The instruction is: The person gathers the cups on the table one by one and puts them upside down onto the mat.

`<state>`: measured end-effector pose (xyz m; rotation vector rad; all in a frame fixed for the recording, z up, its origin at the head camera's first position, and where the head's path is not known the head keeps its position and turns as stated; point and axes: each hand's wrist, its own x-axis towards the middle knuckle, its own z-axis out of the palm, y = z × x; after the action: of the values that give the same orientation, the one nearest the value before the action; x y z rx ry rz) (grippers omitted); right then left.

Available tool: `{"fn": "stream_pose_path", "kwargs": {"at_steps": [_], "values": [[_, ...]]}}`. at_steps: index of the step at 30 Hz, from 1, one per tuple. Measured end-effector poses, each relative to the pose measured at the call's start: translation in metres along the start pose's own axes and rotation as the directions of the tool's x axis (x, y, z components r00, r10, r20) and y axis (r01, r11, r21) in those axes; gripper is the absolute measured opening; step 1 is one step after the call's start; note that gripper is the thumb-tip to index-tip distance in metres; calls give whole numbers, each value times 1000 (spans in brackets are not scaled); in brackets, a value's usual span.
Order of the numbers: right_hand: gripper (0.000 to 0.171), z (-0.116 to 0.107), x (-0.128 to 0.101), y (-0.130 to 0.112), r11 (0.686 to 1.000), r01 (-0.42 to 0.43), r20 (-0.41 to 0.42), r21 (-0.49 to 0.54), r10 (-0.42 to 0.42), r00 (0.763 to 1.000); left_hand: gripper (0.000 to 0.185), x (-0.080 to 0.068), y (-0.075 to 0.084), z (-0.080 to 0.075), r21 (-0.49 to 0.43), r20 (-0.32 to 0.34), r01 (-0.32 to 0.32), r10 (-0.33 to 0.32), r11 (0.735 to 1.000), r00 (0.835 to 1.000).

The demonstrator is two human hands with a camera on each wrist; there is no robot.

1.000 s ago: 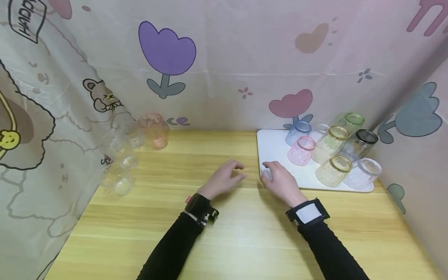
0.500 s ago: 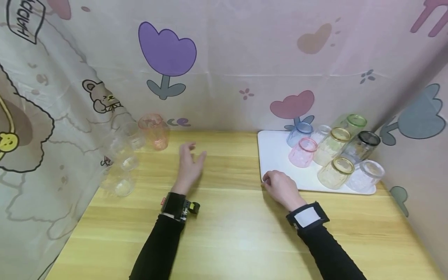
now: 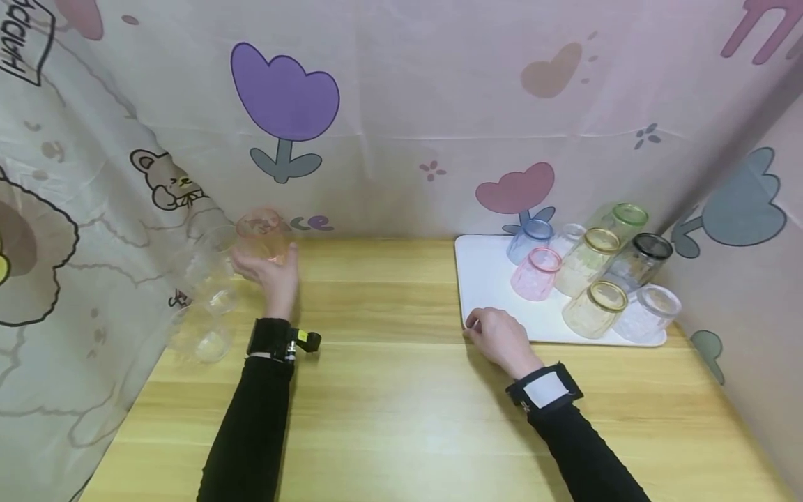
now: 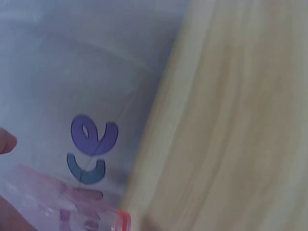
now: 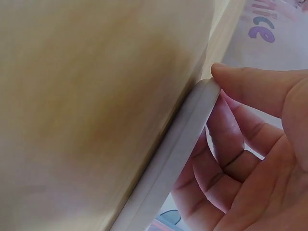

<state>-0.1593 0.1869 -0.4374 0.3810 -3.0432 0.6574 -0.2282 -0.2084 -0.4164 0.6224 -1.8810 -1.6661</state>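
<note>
While left hand (image 3: 266, 268) half-hides orange cup (image 3: 260, 233), rim blurred

"HAPPY" in a black-outlined tag on the left curtain (image 3: 75, 174), far top left corner. Letters "ce" on the back curtain (image 3: 439, 90), low, just right of the orange cup (image 3: 260, 236); the rest hidden.

We see the left hand (image 3: 271, 273) wrapped around the base of an orange glass (image 3: 261, 236) at the far left of the wooden table (image 3: 401, 418). Clear glasses (image 3: 210, 307) stand just left of that grip, along the curtain. The right hand (image 3: 498, 339) grips the near-left corner of a white tray (image 3: 486, 272); beyond this grip, coloured glasses (image 3: 590, 275) lie clustered on the tray.
</note>
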Motion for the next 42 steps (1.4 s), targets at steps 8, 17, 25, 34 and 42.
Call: {"fn": "stream_pose_path", "kwargs": {"at_steps": [8,17,25,34,42], "values": [[8,1,0,-2,1000,-17,19,-6,17,1000,115,30,-5,-7,68,25,93,-95,993,995],[8,0,1,0,1000,-17,13,-24,17,1000,88,43,-13,-2,50,-14,-5,6,999,1000],[7,1,3,1,1000,4,21,-19,-4,1000,90,45,-15,-6,35,7,-3,3,999,1000],[7,0,4,1,1000,16,17,-15,-16,1000,91,40,-15,-10,5,20,-5,5,1000,1000],[7,-1,3,1,1000,9,25,-17,-9,1000,96,16,-9,-3,-84,19,51,-49,995,999]]}}
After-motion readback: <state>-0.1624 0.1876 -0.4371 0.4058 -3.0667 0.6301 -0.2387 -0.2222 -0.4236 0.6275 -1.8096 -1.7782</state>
